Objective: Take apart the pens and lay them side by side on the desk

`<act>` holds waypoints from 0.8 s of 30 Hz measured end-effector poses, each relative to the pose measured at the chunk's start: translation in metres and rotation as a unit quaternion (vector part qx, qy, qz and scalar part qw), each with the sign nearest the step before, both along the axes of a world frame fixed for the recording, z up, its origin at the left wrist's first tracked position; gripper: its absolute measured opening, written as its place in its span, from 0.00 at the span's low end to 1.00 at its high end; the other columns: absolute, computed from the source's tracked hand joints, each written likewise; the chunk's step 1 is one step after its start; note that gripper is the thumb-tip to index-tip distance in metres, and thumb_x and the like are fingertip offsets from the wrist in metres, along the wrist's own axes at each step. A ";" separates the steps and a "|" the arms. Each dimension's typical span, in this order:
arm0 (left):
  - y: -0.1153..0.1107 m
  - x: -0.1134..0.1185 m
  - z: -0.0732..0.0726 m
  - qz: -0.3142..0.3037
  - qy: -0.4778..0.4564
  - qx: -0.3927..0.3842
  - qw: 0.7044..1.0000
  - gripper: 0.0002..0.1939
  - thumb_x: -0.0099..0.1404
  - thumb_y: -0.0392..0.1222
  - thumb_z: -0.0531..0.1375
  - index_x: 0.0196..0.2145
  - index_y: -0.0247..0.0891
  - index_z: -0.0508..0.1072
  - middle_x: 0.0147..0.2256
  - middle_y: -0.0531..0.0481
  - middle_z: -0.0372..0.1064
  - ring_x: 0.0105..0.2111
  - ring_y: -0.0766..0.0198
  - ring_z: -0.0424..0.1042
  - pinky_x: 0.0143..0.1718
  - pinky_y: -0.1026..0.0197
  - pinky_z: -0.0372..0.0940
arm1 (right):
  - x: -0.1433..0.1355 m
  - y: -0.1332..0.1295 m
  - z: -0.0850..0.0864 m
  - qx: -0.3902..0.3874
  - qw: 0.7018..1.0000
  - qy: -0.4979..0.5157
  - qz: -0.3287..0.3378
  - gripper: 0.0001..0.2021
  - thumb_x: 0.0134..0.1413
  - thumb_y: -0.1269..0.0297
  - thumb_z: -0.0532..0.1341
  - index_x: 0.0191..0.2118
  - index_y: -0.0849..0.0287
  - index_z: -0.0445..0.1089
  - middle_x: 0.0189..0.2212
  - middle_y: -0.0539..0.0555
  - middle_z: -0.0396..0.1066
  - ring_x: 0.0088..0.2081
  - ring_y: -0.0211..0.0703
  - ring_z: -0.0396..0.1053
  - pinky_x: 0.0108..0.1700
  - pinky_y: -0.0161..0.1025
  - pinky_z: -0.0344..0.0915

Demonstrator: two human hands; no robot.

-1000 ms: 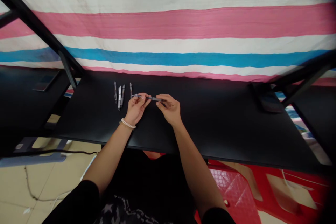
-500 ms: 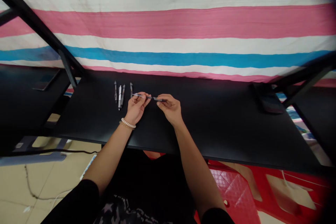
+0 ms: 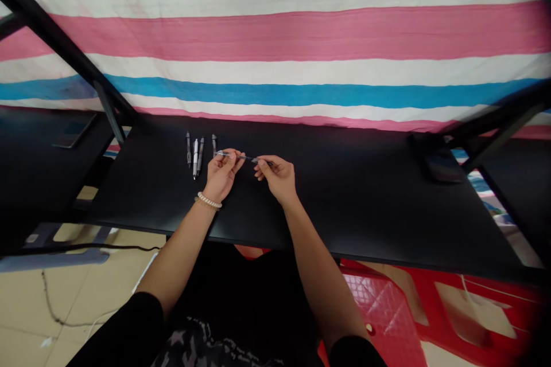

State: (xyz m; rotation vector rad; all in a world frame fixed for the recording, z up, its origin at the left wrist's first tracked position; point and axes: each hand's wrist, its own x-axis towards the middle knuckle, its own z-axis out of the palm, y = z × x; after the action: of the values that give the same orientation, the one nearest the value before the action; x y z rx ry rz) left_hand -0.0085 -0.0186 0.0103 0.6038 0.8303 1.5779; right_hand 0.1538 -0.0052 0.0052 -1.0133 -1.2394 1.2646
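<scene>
My left hand (image 3: 220, 176) pinches a thin, partly clear pen refill (image 3: 222, 153) between thumb and fingers. The refill lies almost level and points right, its dark end meeting a dark pen barrel (image 3: 255, 160). Fingers of my right hand (image 3: 278, 176) are closed round that barrel, hiding most of it. Whether the refill's tip is inside the barrel is too small to tell. Left of my hands, on the black table (image 3: 353, 200), lie a dark pen (image 3: 188, 149), a white pen (image 3: 195, 157), a grey pen (image 3: 200, 155) and another dark pen (image 3: 214, 143).
A dark phone-like object (image 3: 445, 166) lies at the table's right end, by a black metal frame. Another flat dark device (image 3: 75, 131) rests on the table to the left. A striped sheet (image 3: 275, 34) hangs behind; a red plastic stool (image 3: 383, 315) stands below.
The thumb and fingers of my right hand have shifted on the pen barrel. My left hand keeps its pinch on the refill. The pens on the table stay put.
</scene>
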 end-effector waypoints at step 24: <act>0.000 -0.001 -0.004 -0.007 0.016 -0.013 1.000 0.09 0.60 0.40 0.72 0.36 0.38 0.77 0.38 0.51 0.76 0.45 0.63 0.78 0.60 0.53 0.67 | -0.003 -0.006 0.003 -0.005 1.000 -0.023 0.006 0.28 0.46 0.37 0.70 0.40 0.57 0.75 0.31 0.54 0.80 0.29 0.42 0.78 0.25 0.34 0.73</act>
State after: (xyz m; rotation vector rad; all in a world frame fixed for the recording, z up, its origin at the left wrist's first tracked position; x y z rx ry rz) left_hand -0.0092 -0.0185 0.0066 0.6162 0.8677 1.5449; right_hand 0.1505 -0.0110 0.0082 -1.0486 -1.2761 1.2636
